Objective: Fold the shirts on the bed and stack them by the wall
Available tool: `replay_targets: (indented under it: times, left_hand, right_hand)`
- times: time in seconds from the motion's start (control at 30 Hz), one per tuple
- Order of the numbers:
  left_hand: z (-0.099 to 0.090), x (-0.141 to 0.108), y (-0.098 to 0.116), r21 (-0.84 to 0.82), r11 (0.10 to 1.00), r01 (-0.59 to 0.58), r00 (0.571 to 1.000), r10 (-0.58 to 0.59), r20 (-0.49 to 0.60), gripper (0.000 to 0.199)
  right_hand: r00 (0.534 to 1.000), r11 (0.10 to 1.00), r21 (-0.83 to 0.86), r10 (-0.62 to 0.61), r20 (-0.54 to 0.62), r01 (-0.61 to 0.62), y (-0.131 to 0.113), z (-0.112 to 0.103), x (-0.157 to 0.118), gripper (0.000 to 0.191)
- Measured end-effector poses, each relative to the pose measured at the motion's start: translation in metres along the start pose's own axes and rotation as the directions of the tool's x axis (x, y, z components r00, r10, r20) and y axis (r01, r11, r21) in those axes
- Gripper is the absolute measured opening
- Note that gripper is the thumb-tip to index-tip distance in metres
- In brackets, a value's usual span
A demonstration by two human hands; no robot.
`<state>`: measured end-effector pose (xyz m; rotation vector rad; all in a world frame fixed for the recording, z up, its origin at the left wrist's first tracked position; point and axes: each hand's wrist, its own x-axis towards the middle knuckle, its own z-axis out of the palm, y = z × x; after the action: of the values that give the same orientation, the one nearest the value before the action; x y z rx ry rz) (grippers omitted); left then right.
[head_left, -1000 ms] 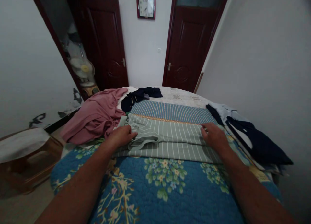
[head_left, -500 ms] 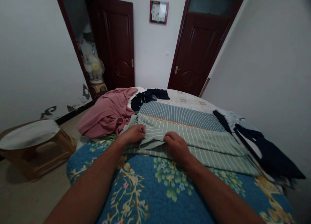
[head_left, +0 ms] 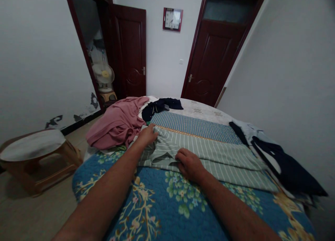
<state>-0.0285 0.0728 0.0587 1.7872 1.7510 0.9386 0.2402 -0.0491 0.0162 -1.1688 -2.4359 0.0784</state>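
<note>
Green striped cloth lies spread across the middle of the bed, on top of the blue floral quilt and just in front of a blue striped cloth; its right part lies flat, while its left end is bunched into folds. From the head camera, the left hand rests on the far left corner of the green cloth, fingers curled down onto the fabric; whether they pinch it or only press it I cannot tell. The right hand sits on the near edge of the same cloth, near the bunched fold, knuckles up and fingers bent onto the hem, with the grip itself hidden under the hand. Both forearms reach in from the bottom of the frame over the quilt. A pink garment is heaped just left of the left hand, touching the green cloth's end. A dark garment lies beyond it near the far edge of the bed. Dark and pale clothes are stacked along the bed's right side. A stool stands on the floor to the left. A fan shows through the open doorway, and a clock hangs on the far wall between two dark doors.
</note>
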Motion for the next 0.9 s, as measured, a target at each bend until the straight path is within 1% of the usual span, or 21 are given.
replay_targets:
  times: [0.07, 0.13, 0.2, 0.27, 0.33, 0.4, 0.5, 0.57, 0.63, 0.7, 0.77, 0.8, 0.83, 0.9]
  left_hand:
    - [0.009, 0.01, -0.003, -0.117, 0.993, 0.03, 1.0, -0.031, -0.004, 0.05]
    - [0.017, 0.018, -0.007, -0.174, 0.984, 0.041, 0.999, -0.045, -0.016, 0.045]
    - [0.021, 0.023, -0.012, -0.242, 0.969, 0.049, 0.997, -0.06, -0.039, 0.039]
    - [0.023, 0.027, -0.015, -0.318, 0.947, 0.046, 0.995, -0.073, -0.074, 0.038]
    - [0.024, 0.03, -0.018, -0.393, 0.919, 0.028, 0.99, -0.08, -0.116, 0.045]
    - [0.024, 0.033, -0.019, -0.456, 0.89, 0.007, 0.986, -0.082, -0.147, 0.055]
    - [0.027, 0.035, -0.021, -0.508, 0.861, 0.007, 0.988, -0.083, -0.127, 0.064]
    - [0.028, 0.034, -0.022, -0.507, 0.862, 0.023, 0.992, -0.083, -0.096, 0.064]
    - [0.027, 0.032, -0.023, -0.48, 0.876, 0.038, 0.993, -0.088, -0.081, 0.067]
    - [0.024, 0.027, -0.023, -0.36, 0.932, 0.047, 0.993, -0.082, -0.084, 0.074]
    - [0.021, 0.023, -0.024, -0.176, 0.984, 0.034, 0.994, -0.051, -0.093, 0.076]
    - [0.02, 0.021, -0.024, -0.106, 0.994, 0.022, 0.996, -0.031, -0.088, 0.074]
    - [0.019, 0.02, -0.024, -0.073, 0.997, 0.007, 0.997, -0.013, -0.076, 0.069]
    - [0.021, 0.019, -0.024, -0.122, 0.992, -0.014, 0.998, 0.006, -0.061, 0.053]
  right_hand:
    - [0.999, 0.999, 0.003, 0.034, -0.012, -0.034, 0.002, 0.002, -0.001, 0.031]
    - [0.998, 0.998, -0.001, 0.069, -0.008, -0.069, 0.003, 0.003, -0.002, 0.037]
    - [0.997, 0.997, -0.005, 0.082, 0.014, -0.082, 0.003, 0.003, -0.002, 0.043]
    - [0.995, 0.996, -0.013, 0.086, 0.043, -0.086, 0.002, 0.002, 0.0, 0.045]
    - [0.994, 0.994, -0.032, 0.103, 0.048, -0.101, 0.0, 0.001, 0.002, 0.04]
    - [0.993, 0.992, -0.062, 0.112, 0.045, -0.109, -0.003, 0.001, 0.005, 0.034]
    - [0.994, 0.99, -0.114, 0.09, 0.06, -0.083, -0.009, 0.002, 0.009, 0.023]
    - [0.995, 0.99, -0.123, 0.076, 0.071, -0.067, -0.01, 0.002, 0.01, 0.019]
    - [0.994, 0.99, -0.117, 0.082, 0.07, -0.073, -0.011, 0.002, 0.009, 0.02]
    - [0.994, 0.99, -0.113, 0.087, 0.071, -0.079, -0.009, 0.002, 0.008, 0.023]
    - [0.994, 0.992, -0.109, 0.076, 0.076, -0.067, -0.008, 0.001, 0.007, 0.025]
    - [0.995, 0.993, -0.106, 0.066, 0.078, -0.057, -0.008, 0.001, 0.006, 0.025]
    - [0.995, 0.993, -0.105, 0.057, 0.078, -0.049, -0.008, 0.001, 0.006, 0.025]
    - [0.996, 0.993, -0.112, 0.049, 0.071, -0.041, -0.009, 0.001, 0.007, 0.024]
